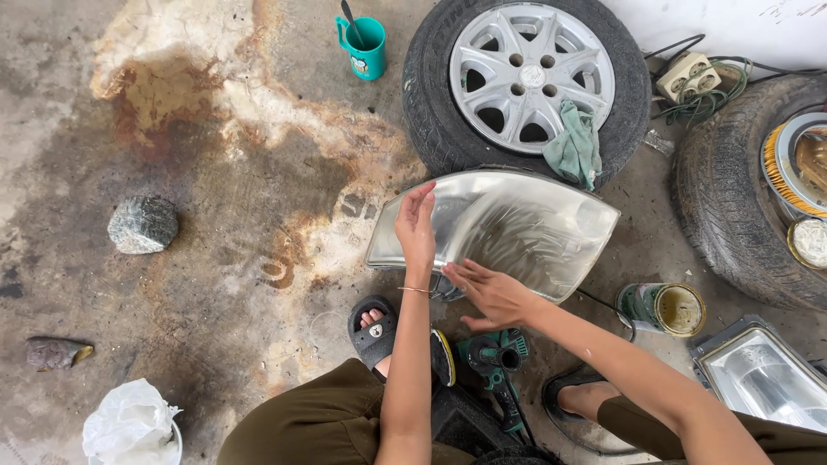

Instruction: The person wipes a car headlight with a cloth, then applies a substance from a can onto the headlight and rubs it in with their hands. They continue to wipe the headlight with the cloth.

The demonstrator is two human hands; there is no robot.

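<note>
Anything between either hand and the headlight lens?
Nothing visible. Left hand lies flat on the headlight, near its left end; right hand rests fingers on its lower edge. Both are in direct contact.

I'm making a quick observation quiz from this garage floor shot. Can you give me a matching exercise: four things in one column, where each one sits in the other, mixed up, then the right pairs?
Things
1. teal mug
2. green rag
3. grey stone
4. headlight lens

Places
A. under both hands, the left hand on its left end and the right hand on its lower edge
B. alone on the stained concrete, far left
C. draped over the silver wheel rim
D. at the top, left of the tyre, with a handle sticking out

Pairs: 1-D, 2-C, 3-B, 4-A
</note>
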